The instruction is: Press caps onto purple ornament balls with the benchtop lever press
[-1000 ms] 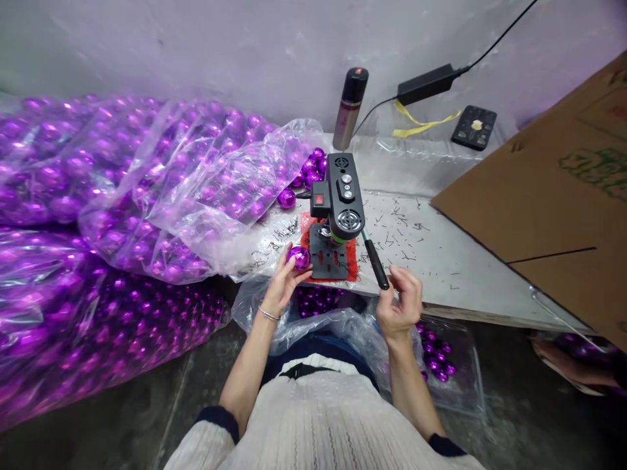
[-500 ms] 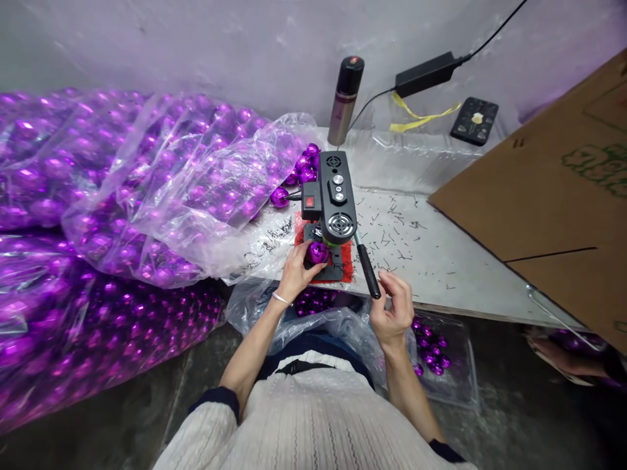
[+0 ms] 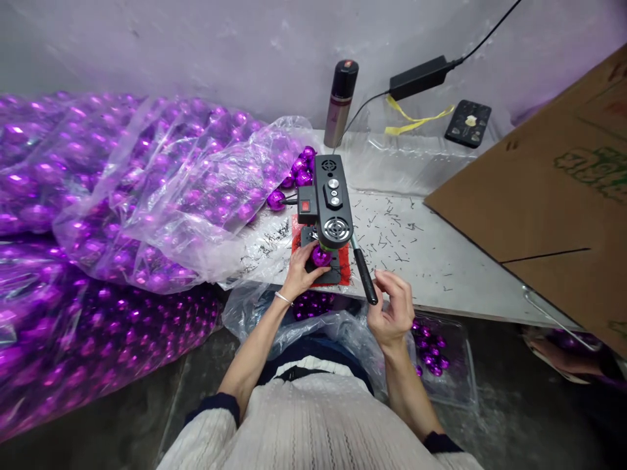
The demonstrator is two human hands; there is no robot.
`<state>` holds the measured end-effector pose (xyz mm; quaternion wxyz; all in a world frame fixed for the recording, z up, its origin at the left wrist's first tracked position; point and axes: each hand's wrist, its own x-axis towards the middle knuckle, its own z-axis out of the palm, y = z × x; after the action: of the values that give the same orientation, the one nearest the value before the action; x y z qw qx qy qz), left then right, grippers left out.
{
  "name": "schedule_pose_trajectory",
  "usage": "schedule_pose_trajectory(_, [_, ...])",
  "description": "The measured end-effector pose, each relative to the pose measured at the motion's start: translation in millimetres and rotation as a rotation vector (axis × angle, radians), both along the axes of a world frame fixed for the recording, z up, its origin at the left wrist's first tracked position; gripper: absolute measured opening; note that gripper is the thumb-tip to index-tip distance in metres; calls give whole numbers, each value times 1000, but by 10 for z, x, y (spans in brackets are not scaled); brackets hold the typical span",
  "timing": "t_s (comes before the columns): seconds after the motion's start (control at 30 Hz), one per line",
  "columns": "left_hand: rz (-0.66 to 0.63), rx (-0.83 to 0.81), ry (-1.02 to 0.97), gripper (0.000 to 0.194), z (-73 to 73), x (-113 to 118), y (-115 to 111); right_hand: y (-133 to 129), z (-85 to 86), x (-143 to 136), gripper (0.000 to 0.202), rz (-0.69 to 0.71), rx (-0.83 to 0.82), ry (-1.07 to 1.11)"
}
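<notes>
A black hand-press machine (image 3: 334, 201) with a lever stands on a red mat (image 3: 345, 269) at the table's front edge. Under its head, my left hand (image 3: 300, 271) has thumb and fingers around a shiny purple ball (image 3: 322, 256). To the right, my right hand (image 3: 392, 307) is held with curled fingers beside the black lever handle (image 3: 365, 277); whether anything is between those fingers is hidden. Several purple balls (image 3: 302, 176) lie behind the machine, to its left.
Large clear bags of purple balls (image 3: 122, 189) fill the left. A spray can (image 3: 340, 104), power adapter (image 3: 418, 77), yellow ribbon (image 3: 416, 123) and phone (image 3: 469, 123) are at the back. A cardboard box (image 3: 543, 202) stands right; a plastic bin (image 3: 465, 365) sits below.
The purple ball in my left hand has shifted slightly right and further under the machine's head. The whole view has drifted a little; my right hand remains beside the lever.
</notes>
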<state>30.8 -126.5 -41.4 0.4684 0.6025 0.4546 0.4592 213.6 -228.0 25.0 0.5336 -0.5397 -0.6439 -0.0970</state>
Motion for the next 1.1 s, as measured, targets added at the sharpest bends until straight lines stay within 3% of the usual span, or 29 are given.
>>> schedule_pose_trajectory(0.23, [-21,-29,-5,61,-27,8,18,173,86,3,57,190,52,-75])
schedule_pose_trajectory(0.3, [-17,-36,-16,61,-32,6,15,241,148,-23,49,208,77,-51])
schedule_pose_trajectory(0.43, [-27,-10,-18,58,-57,3,10,376,224,-154,11,253,68,-27])
schedule_pose_trajectory(0.73, [-27,-31,-29,57,-61,-6,2,504,-199,-370,30,219,185,126])
schedule_pose_trajectory(0.93, [-30,-10,-12,57,-69,-8,-2,528,-334,-372,31,184,215,126])
schedule_pose_trajectory(1.1, [-28,-9,-10,61,-87,-3,10,557,-378,-327,28,237,248,-11])
